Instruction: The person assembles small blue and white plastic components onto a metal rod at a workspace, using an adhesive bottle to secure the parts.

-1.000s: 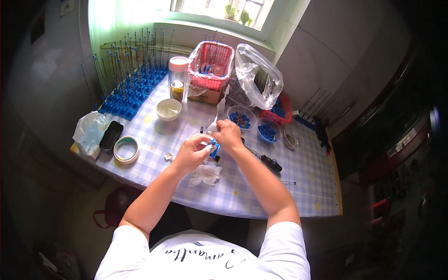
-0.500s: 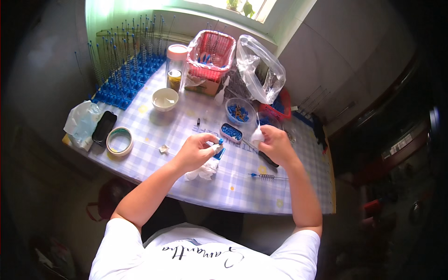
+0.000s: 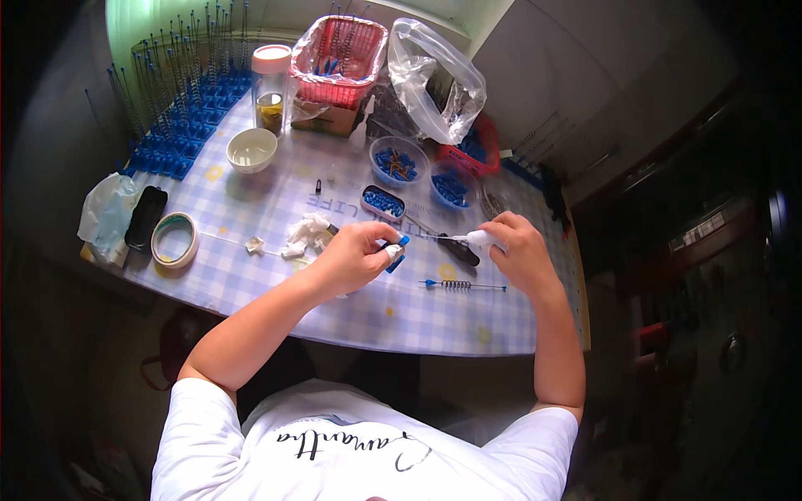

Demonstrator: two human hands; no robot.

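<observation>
Pinched between the thumb and fingers of my left hand (image 3: 355,257) is a small blue plastic part (image 3: 403,241); white wrapping shows at a fingertip. My right hand (image 3: 520,249) is closed on a white squeeze bottle (image 3: 479,238). The bottle lies nearly level, its thin nozzle pointing left at the blue part, with a small gap between them. Below the hands, a metal spring on a rod (image 3: 457,285) with blue ends lies on the cloth. A dark-handled tool (image 3: 459,251) rests under the nozzle. Another blue piece (image 3: 395,265) is partly hidden below my left hand.
Several tubs of blue parts (image 3: 398,161) and an oval tin of blue beads (image 3: 383,202) stand beyond my hands. Crumpled tissue (image 3: 306,235), a tape roll (image 3: 175,240) and a bowl (image 3: 252,150) are left. Behind are a jar (image 3: 271,93), red basket (image 3: 338,58) and spring-topped blue stands (image 3: 180,125).
The squeeze bottle has tipped from nozzle-up to nearly level, its nozzle now toward the blue part. My left hand keeps its pinch. The whole view has shifted.
</observation>
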